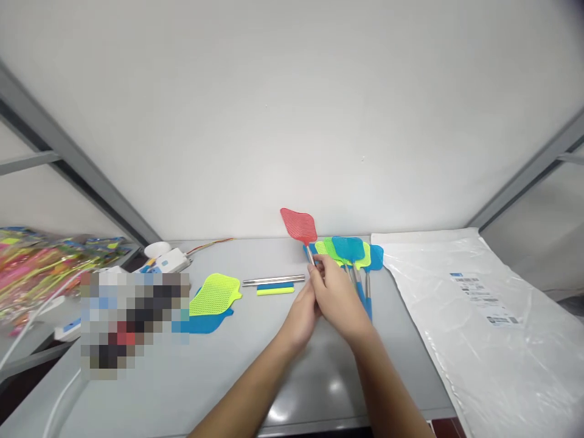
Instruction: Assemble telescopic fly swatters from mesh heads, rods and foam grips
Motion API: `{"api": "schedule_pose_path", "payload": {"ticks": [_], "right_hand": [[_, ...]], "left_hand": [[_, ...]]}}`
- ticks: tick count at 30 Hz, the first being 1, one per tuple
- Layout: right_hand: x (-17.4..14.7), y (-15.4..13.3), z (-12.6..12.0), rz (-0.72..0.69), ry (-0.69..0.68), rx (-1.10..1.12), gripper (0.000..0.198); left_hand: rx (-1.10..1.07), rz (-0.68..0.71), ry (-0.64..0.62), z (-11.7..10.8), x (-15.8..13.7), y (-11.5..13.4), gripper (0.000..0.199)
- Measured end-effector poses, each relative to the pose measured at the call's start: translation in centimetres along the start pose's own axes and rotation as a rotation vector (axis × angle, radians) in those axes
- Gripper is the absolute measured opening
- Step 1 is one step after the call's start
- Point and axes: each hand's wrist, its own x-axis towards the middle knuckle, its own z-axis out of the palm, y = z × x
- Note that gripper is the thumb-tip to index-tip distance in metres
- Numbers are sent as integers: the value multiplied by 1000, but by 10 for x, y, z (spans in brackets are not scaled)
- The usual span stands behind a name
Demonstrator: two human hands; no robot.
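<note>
Head view: both forearms [255, 380] extend over the front edge of the surface [319, 383], hands together above its middle. The right hand [336, 295] has its fingers closed on the slim metal shaft [311, 254] of a red fly swatter [300, 225], its perforated, leaf-shaped head raised toward the far edge. The left hand [301, 313] adjoins the right; its fingers are largely hidden, closure undeterminable.

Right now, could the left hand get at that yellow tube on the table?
Probably yes: the yellow tube lies close to the left hand and nothing appears to cover it, though that hand seems busy with the red swatter.
</note>
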Motion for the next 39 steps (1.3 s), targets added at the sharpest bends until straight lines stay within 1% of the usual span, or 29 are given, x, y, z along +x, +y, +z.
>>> {"api": "schedule_pose_path", "payload": {"ticks": [2, 4, 8, 9, 10, 11, 12, 14, 16, 17, 19, 21, 23, 25, 26, 27, 31, 33, 35, 39], "right_hand": [[0, 7, -10, 7, -3, -41, 28], [-3, 16, -18, 2, 24, -50, 25], [-14, 33, -26, 46, 64, -42, 20], [-16, 37, -28, 51, 81, -68, 22], [-17, 40, -30, 46, 106, -118, 23], [-18, 43, -33, 31, 135, -194, 25], [-18, 45, -35, 12, 162, -290, 27], [-15, 49, -41, -11, 202, -510, 29], [-11, 51, -43, 7, 204, -721, 31], [-9, 52, -41, 29, 196, -808, 31], [-6, 54, -34, 81, 165, -941, 31], [-5, 56, -22, 130, 155, -1041, 30], [-4, 58, -9, 159, 172, -1114, 28], [-4, 62, 1, 168, 177, -1154, 28], [-3, 64, 5, 165, 168, -1164, 28], [-3, 66, 8, 160, 158, -1171, 27], [-1, 75, 13, 99, 164, -1236, 24], [-1, 78, 14, 70, 181, -1266, 25], [-1, 79, 13, 60, 189, -1285, 26], [-5, 80, 12, 24, 227, -1306, 25]], "left_hand": [[159, -8, -74, -1, 6, 1, 31], [310, -23, -172, -5, 9, 7, 31], [636, -95, -469, -20, 10, 28, 30], [683, -108, -508, -26, 9, 35, 30], [709, -110, -517, -33, 8, 42, 30], [717, -99, -493, -42, 6, 48, 32], [714, -78, -438, -52, 3, 54, 33], [690, -35, -283, -74, -5, 63, 35], [668, -3, -143, -97, -19, 69, 36], [663, 11, -95, -109, -27, 71, 36], [667, 25, -52, -129, -46, 72, 37], [702, 59, 6, -144, -64, 72, 36], [769, 135, 113, -154, -78, 70, 33], [830, 218, 203, -158, -85, 66, 30], [853, 250, 215, -159, -86, 64, 28], [876, 278, 199, -159, -86, 60, 27], [1016, 392, -26, -164, -82, 47, 23], [1071, 436, -86, -167, -81, 43, 20], [1089, 461, -69, -167, -80, 41, 19], [1152, 485, 13, -163, -81, 42, 25]]}}
